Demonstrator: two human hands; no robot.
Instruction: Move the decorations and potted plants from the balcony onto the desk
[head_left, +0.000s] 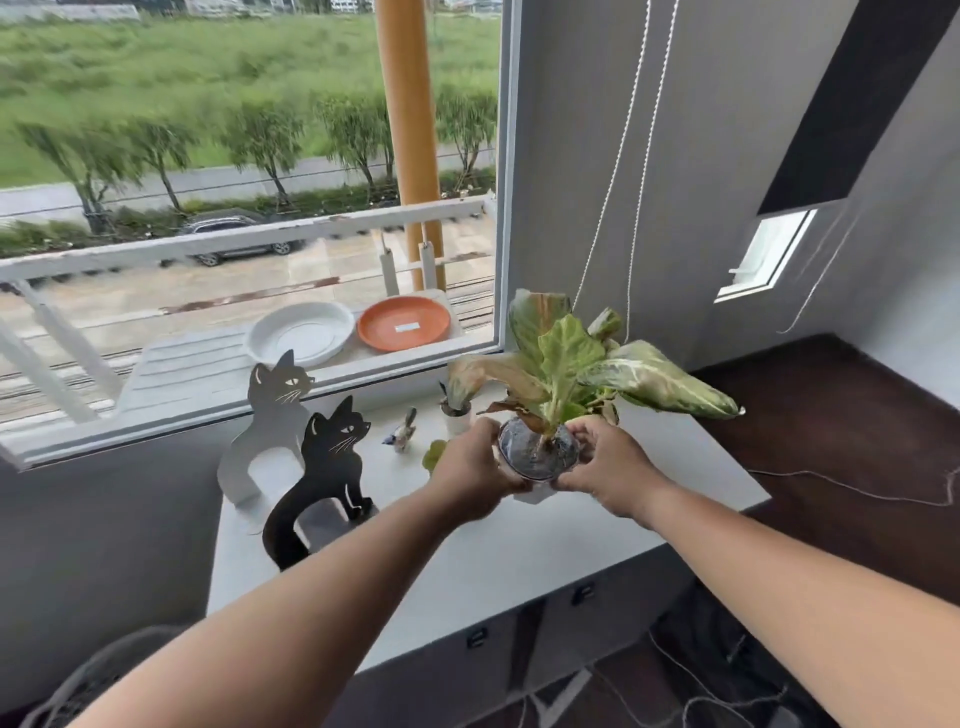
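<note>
potted plant (540, 441) cupped from both sides for steadiness | left hand (475, 467), right hand (605, 467) fingers wrapped on pot | held over desk (519, 551)

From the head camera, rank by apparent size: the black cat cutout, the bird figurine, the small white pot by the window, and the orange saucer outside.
1. black cat cutout, though it stands nearest the camera
2. orange saucer, farther off, so likely under-read
3. small white pot
4. bird figurine
The last two look close; their order is unsure.
</note>
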